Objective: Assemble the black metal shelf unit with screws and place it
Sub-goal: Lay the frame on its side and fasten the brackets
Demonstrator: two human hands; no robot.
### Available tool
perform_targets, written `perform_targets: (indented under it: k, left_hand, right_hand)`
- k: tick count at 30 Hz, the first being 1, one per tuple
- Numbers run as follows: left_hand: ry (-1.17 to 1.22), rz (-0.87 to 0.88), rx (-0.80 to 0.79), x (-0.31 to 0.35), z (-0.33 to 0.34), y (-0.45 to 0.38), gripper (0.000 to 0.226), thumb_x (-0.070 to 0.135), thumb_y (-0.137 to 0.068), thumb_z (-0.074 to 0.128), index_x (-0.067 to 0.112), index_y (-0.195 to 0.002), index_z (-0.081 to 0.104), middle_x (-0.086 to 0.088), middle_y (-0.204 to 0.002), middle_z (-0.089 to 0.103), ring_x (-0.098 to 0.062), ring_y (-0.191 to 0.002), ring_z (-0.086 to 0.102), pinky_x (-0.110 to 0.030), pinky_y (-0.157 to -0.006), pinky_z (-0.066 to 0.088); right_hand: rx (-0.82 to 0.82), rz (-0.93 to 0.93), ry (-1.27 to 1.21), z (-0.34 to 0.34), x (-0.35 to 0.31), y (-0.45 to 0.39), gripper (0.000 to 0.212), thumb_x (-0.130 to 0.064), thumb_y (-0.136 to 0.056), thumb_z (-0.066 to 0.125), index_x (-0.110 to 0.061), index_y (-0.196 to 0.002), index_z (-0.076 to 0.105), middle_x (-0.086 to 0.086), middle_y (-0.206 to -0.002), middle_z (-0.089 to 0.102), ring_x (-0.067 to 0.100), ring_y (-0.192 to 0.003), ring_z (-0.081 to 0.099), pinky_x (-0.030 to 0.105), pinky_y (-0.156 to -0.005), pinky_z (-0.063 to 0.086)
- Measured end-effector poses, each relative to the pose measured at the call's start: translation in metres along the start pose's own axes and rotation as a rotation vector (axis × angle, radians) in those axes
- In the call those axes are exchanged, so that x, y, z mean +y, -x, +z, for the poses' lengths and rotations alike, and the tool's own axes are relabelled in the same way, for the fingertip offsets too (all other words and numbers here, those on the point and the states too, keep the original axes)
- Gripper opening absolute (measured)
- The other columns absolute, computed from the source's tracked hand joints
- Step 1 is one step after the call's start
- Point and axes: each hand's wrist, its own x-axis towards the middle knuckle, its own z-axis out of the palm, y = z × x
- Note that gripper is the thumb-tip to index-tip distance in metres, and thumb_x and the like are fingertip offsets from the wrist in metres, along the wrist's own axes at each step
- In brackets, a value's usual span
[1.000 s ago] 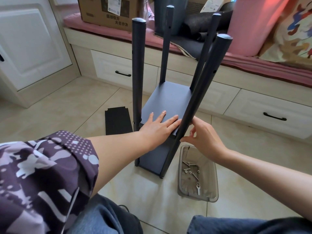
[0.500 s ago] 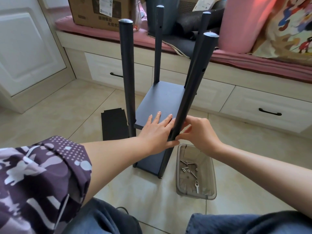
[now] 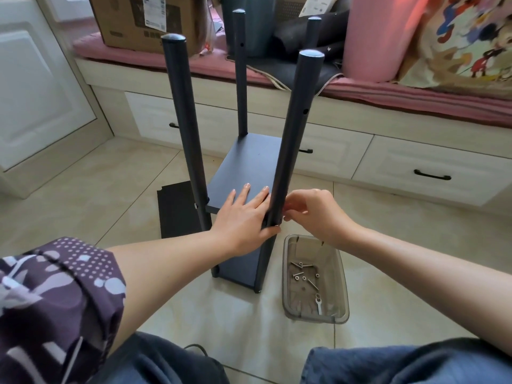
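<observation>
Lying loose, screws (image 3: 300, 268) in clear tray (image 3: 343, 295)

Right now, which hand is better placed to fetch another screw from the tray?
Probably the right hand. It is at the near post, above the tray holding the screws. The left hand lies flat on the shelf panel, steadying it, farther away.

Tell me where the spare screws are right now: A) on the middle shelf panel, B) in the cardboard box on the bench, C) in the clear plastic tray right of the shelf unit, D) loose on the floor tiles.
C: the screws lie in the clear plastic tray on the floor, just right of the shelf unit, with a small wrench beside them.
</observation>
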Motion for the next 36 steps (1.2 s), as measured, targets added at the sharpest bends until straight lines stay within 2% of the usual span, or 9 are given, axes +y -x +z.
perform_targets:
  k: [3,7,11,16,19,22,26,30,36]
  left_hand:
    - [0.027,-0.023,0.009,0.0,0.003,-0.002,0.076,0.065,-0.099,0.034,0.031,-0.161,0.004,0.008,-0.168,0.002,-0.029,-0.155,-0.007,-0.048,-0.126,0.0]
    - [0.028,-0.042,0.013,0.0,0.004,-0.004,0.074,0.064,-0.1,0.031,0.031,-0.161,0.007,0.009,-0.168,0.0,-0.027,-0.155,-0.01,-0.047,-0.126,-0.003]
    - [0.029,-0.037,0.031,0.0,0.006,-0.007,0.071,0.063,-0.101,0.03,0.031,-0.161,0.009,0.008,-0.168,0.0,-0.028,-0.155,-0.01,-0.046,-0.126,-0.003]
    - [0.026,-0.034,0.084,-0.002,0.011,-0.012,0.07,0.065,-0.1,0.03,0.032,-0.159,0.016,0.009,-0.167,0.009,-0.027,-0.155,-0.006,-0.041,-0.122,-0.005]
    - [0.028,-0.026,0.118,-0.007,0.015,-0.013,0.072,0.068,-0.098,0.03,0.035,-0.159,0.013,0.011,-0.166,0.015,-0.025,-0.156,-0.001,-0.037,-0.121,-0.005]
    - [0.013,-0.031,0.162,-0.008,0.018,-0.013,0.074,0.073,-0.094,0.022,0.037,-0.159,0.015,0.016,-0.164,0.013,-0.021,-0.156,0.0,-0.032,-0.117,-0.009]
    - [0.022,-0.033,0.203,-0.006,0.018,-0.012,0.075,0.074,-0.093,0.02,0.036,-0.157,0.021,0.024,-0.155,0.003,-0.018,-0.155,0.0,-0.028,-0.114,-0.013]
    - [0.022,-0.044,0.218,0.0,0.015,-0.008,0.074,0.072,-0.094,0.023,0.033,-0.156,0.028,0.022,-0.156,0.007,-0.017,-0.154,0.002,-0.028,-0.116,-0.011]
    - [0.02,-0.059,0.2,0.004,0.014,-0.008,0.076,0.074,-0.092,0.016,0.034,-0.155,0.028,0.017,-0.162,0.018,-0.017,-0.156,0.004,-0.031,-0.12,-0.006]
  right_hand:
    - [-0.084,0.04,0.09,-0.004,0.01,-0.001,0.018,-0.007,-0.09,0.067,-0.014,-0.106,0.072,0.0,-0.097,0.075,0.011,-0.092,0.07,0.029,-0.091,0.054]
    - [-0.311,0.134,0.265,-0.008,0.033,0.002,0.019,-0.013,-0.089,0.07,-0.013,-0.108,0.073,0.002,-0.105,0.073,0.014,-0.099,0.068,0.026,-0.094,0.052]
    - [-0.389,0.245,0.31,-0.007,0.064,0.012,0.018,-0.016,-0.088,0.07,-0.013,-0.106,0.075,0.002,-0.105,0.073,0.015,-0.101,0.067,0.027,-0.095,0.051]
    - [-0.425,0.345,0.278,0.015,0.11,0.024,0.018,-0.014,-0.089,0.069,-0.012,-0.106,0.074,0.002,-0.108,0.073,0.013,-0.1,0.067,0.023,-0.092,0.051]
    - [-0.445,0.396,0.264,0.042,0.139,0.028,0.016,-0.014,-0.087,0.07,-0.013,-0.101,0.075,0.003,-0.104,0.074,0.015,-0.099,0.067,0.023,-0.088,0.051]
    - [-0.466,0.435,0.237,0.072,0.166,0.028,0.018,-0.015,-0.088,0.07,-0.013,-0.106,0.074,0.004,-0.108,0.073,0.016,-0.102,0.066,0.021,-0.085,0.049]
    - [-0.453,0.501,0.215,0.104,0.198,0.022,0.021,-0.018,-0.091,0.068,-0.011,-0.11,0.072,0.008,-0.112,0.072,0.023,-0.107,0.065,0.024,-0.087,0.048]
    - [-0.402,0.566,0.194,0.13,0.225,0.025,0.026,-0.018,-0.092,0.066,-0.008,-0.116,0.065,0.012,-0.116,0.068,0.027,-0.108,0.064,0.033,-0.093,0.05]
    - [-0.412,0.558,0.269,0.159,0.245,0.026,0.022,-0.03,-0.092,0.064,-0.014,-0.107,0.058,0.01,-0.117,0.063,0.028,-0.106,0.061,0.036,-0.086,0.051]
